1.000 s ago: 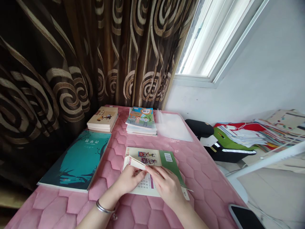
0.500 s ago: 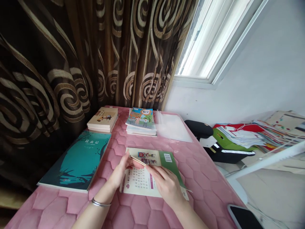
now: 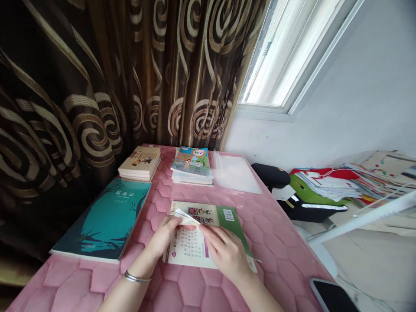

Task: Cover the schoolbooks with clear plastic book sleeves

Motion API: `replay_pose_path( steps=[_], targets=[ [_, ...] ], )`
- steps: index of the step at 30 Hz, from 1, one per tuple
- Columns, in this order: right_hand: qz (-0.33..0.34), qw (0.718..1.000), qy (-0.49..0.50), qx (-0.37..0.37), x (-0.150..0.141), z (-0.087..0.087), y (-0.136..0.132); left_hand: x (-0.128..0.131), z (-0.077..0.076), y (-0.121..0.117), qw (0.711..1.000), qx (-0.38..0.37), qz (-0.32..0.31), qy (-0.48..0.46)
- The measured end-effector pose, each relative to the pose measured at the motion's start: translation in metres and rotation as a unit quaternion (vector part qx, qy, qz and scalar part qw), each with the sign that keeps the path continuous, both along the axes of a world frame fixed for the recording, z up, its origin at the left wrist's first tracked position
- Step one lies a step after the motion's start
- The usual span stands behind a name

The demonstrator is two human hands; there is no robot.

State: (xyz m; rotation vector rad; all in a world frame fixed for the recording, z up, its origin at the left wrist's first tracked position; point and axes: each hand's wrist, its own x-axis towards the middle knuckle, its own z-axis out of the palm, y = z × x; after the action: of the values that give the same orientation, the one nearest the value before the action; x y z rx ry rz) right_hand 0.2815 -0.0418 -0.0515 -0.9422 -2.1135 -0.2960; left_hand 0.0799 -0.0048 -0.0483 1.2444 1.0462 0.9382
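A small folded white paper [image 3: 184,217] is pinched between my two hands above a book. My left hand [image 3: 166,234] has its thumb and fingers closed on the paper's left end. At the right end, the fingers of my right hand [image 3: 227,250] are closed on it too. Beneath them a cream book [image 3: 186,253] with a green strip and a barcode lies flat, back cover up. My fingers and palms hide part of both the paper and the book.
A large teal book [image 3: 107,221] lies at the left. Farther back are a stack of tan books [image 3: 139,162], a stack topped by a blue maths book [image 3: 191,162] and a clear plastic sleeve [image 3: 237,173]. A phone [image 3: 333,294] lies at the lower right.
The paper has turned and opened slightly, so more of its white face shows. My left fingers have shifted along it; my right hand has hardly moved.
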Motion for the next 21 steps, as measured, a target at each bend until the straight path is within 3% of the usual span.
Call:
replay_pose_path(
  steps=[5,9,12,17,21],
  targets=[
    [-0.021,0.999,0.012,-0.027,-0.008,0.002,-0.004,-0.016,0.011,0.005,0.994,-0.079,0.020,0.079],
    [-0.024,0.999,0.006,-0.042,-0.013,0.001,-0.005,-0.030,0.018,0.004,0.978,-0.025,0.074,0.192],
    [-0.016,0.999,-0.012,-0.050,-0.015,0.000,-0.005,-0.031,0.017,0.001,0.978,-0.014,0.045,0.201],
    [0.004,0.999,-0.041,-0.031,-0.018,0.005,-0.008,-0.027,0.007,0.000,0.964,0.042,0.020,0.262],
    [0.020,0.998,-0.047,0.033,-0.023,0.004,-0.015,-0.026,-0.004,0.006,0.954,0.099,0.069,0.273]
  ],
)
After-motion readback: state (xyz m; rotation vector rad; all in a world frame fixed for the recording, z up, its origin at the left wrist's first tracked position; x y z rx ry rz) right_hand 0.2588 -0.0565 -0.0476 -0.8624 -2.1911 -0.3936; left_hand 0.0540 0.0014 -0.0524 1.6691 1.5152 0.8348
